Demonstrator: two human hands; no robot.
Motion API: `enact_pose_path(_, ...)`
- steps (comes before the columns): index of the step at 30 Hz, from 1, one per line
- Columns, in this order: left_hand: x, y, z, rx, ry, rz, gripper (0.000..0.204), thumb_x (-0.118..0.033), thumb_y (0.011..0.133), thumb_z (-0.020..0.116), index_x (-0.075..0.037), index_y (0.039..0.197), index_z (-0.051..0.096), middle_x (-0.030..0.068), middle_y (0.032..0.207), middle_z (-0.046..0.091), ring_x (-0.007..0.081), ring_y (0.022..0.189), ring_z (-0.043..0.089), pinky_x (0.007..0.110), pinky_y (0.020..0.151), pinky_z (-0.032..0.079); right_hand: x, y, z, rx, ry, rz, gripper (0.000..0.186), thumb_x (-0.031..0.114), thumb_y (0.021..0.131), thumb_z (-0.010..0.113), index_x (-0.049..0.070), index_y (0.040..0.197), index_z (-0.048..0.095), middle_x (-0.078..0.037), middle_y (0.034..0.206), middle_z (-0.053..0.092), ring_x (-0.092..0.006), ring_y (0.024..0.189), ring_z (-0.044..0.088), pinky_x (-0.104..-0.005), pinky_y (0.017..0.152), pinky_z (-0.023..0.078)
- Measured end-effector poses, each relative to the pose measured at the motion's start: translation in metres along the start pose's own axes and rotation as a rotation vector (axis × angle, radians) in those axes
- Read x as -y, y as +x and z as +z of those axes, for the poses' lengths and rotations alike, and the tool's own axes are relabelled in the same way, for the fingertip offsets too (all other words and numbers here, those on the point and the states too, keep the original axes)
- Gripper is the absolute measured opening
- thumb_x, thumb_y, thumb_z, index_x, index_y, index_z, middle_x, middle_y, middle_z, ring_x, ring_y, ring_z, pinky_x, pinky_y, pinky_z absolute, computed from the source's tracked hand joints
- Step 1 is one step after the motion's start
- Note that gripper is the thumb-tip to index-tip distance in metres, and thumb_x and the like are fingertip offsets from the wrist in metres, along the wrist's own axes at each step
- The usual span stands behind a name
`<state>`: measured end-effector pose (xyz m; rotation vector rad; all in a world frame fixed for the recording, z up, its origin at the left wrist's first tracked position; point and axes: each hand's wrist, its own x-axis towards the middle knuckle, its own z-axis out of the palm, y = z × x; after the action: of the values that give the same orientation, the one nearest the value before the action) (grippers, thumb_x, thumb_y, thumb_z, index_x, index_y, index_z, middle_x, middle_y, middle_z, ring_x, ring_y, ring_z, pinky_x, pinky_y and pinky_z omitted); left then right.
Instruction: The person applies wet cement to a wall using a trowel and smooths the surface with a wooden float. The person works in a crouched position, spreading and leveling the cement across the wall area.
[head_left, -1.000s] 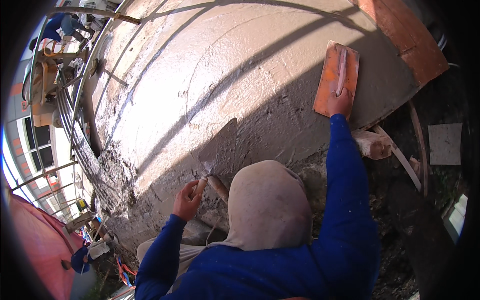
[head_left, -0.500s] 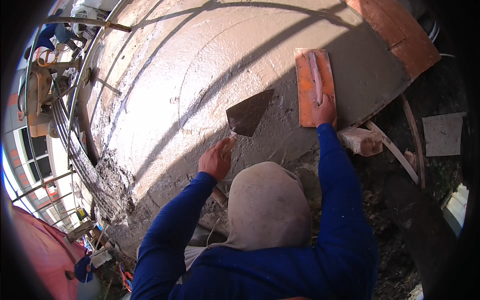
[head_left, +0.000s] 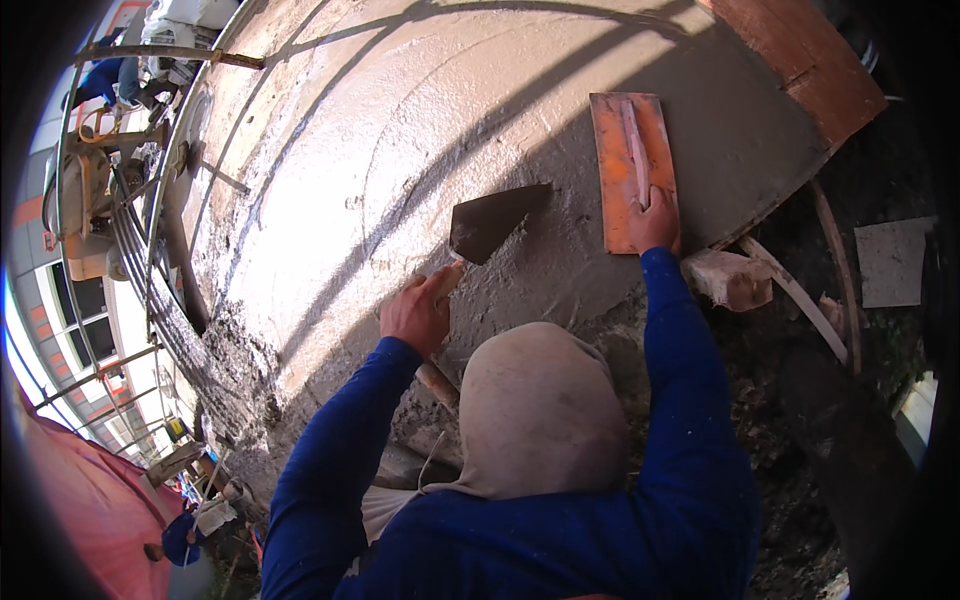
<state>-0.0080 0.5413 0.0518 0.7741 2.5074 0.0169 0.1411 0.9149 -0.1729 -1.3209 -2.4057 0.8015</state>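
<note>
My left hand [head_left: 416,311] is closed round the handle of a pointed trowel [head_left: 493,222]. The dark blade lies over rough wet cement, its tip toward the right. To the right, my right hand [head_left: 653,221] grips the pinkish handle of an orange plastering float [head_left: 612,165], which rests on the wet cement [head_left: 440,130]. Around the float the surface is smoother and in shade; further left it glares in sunlight and looks rougher. Both forearms are in blue sleeves.
An orange-brown board [head_left: 800,65] borders the cement at the far right. A wood block [head_left: 733,280], thin strips and a grey square tile [head_left: 893,264] lie at right. Bent bars [head_left: 148,235] run along the left, with a person [head_left: 100,85] beyond. A red sheet [head_left: 80,490] hangs lower left.
My left hand has shifted slightly left, and the trowel blade has turned a little, its tip now pointing more to the right. The float has barely moved, staying in my right hand.
</note>
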Motion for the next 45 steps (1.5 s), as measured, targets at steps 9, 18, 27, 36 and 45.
enact_pose_path(9,0.08,-0.025,-0.014,-0.297,-0.091,-0.119,0.051,-0.017,0.093,0.067,-0.008,0.143,0.064,0.0219,0.133,0.072,0.0418,0.119,0.07,0.049,0.102,0.055,0.012,-0.009,0.014,-0.036,0.03,-0.053,0.025,0.019,0.088,0.075,0.003,0.103,0.063,-0.018,0.108,0.065,-0.0426,0.101,0.066,-0.053,0.084,0.054)
enact_pose_path(18,0.097,-0.09,0.016,-0.295,-0.37,-0.346,0.051,-0.013,0.092,0.069,-0.005,0.142,0.063,0.0252,0.124,0.074,0.0402,0.114,0.073,0.048,0.1,0.056,0.109,-0.099,0.069,0.475,0.033,-0.321,0.027,0.018,0.092,0.072,0.008,0.113,0.06,-0.015,0.117,0.063,-0.0389,0.103,0.07,-0.0519,0.083,0.059)
enact_pose_path(27,0.175,-0.145,0.005,-0.39,-0.308,-0.496,0.051,-0.014,0.092,0.071,-0.007,0.142,0.065,0.0193,0.113,0.076,0.0312,0.094,0.073,0.045,0.087,0.057,0.148,-0.161,0.126,0.806,0.001,-0.905,0.023,0.016,0.096,0.063,0.011,0.118,0.065,-0.013,0.117,0.065,-0.0344,0.1,0.074,-0.0506,0.084,0.059)
enact_pose_path(36,0.269,-0.232,-0.018,-0.361,-0.075,-0.69,0.053,-0.016,0.093,0.071,-0.008,0.144,0.063,0.019,0.135,0.07,0.0384,0.12,0.068,0.049,0.104,0.053,0.069,-0.086,0.056,0.413,-0.017,-0.672,0.028,0.015,0.086,0.072,0.012,0.113,0.065,-0.01,0.108,0.063,-0.0343,0.091,0.071,-0.0499,0.075,0.057)
enact_pose_path(45,0.326,-0.347,-0.046,-0.276,0.068,-0.965,0.05,-0.016,0.09,0.073,-0.007,0.139,0.066,0.0188,0.134,0.071,0.0397,0.123,0.068,0.047,0.107,0.052,0.006,0.064,0.005,-0.071,-0.278,0.005,0.034,0.023,0.094,0.072,0.009,0.124,0.066,-0.01,0.128,0.065,-0.0356,0.113,0.069,-0.0481,0.092,0.059)
